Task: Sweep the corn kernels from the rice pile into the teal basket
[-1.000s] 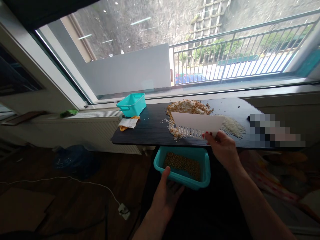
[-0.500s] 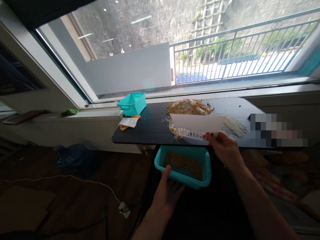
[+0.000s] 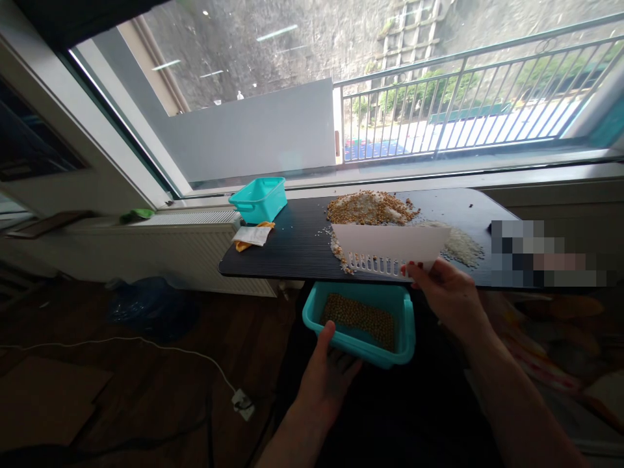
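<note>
Right hand [image 3: 453, 292] pinching slotted card [image 3: 390, 242] near grains [image 3: 365, 205], left hand [image 3: 322, 377] clamping tub [image 3: 409, 328]; seemingly card-positioning step, next move needing steadiness.

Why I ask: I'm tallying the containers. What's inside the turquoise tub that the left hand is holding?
The turquoise tub holds a layer of small brownish grains, with some bare tub bottom showing beside them. Whatever lies beneath the grains is covered and cannot be seen.

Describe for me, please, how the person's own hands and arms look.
The left hand and right hand are ungloved. The visible forearms show no sleeves, and no watch is visible. The right hand's fingernails look dark red; the left's nail colour is unclear.
</note>
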A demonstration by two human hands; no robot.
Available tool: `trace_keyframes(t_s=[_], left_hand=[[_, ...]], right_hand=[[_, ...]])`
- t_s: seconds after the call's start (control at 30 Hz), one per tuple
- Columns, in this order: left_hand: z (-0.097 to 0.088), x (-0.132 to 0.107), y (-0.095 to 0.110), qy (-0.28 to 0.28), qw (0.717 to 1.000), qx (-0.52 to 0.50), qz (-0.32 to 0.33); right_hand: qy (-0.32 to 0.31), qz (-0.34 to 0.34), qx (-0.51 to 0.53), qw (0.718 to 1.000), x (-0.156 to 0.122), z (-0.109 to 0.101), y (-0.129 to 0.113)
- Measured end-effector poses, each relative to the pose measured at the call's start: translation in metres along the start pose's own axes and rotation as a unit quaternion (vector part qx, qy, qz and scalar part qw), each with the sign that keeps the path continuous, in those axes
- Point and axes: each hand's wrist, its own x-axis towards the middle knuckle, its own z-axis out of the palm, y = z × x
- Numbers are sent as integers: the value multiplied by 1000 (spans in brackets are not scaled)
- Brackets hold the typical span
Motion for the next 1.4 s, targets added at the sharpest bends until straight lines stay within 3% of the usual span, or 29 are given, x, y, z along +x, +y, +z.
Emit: trace_keyframes(t_s=[0.73,1.0,1.4], left_hand=[[2,-1,1,6,1000,6,2],[4,-2,1,11,1000,6,1],[0,0,-1,-1,1000,5,9]], right_hand=[[-40,0,5,999,-6,-4,0],[-5,-23,-14,1000,3,6,-6],[-25,-21,-35,999,5,5,-3]])
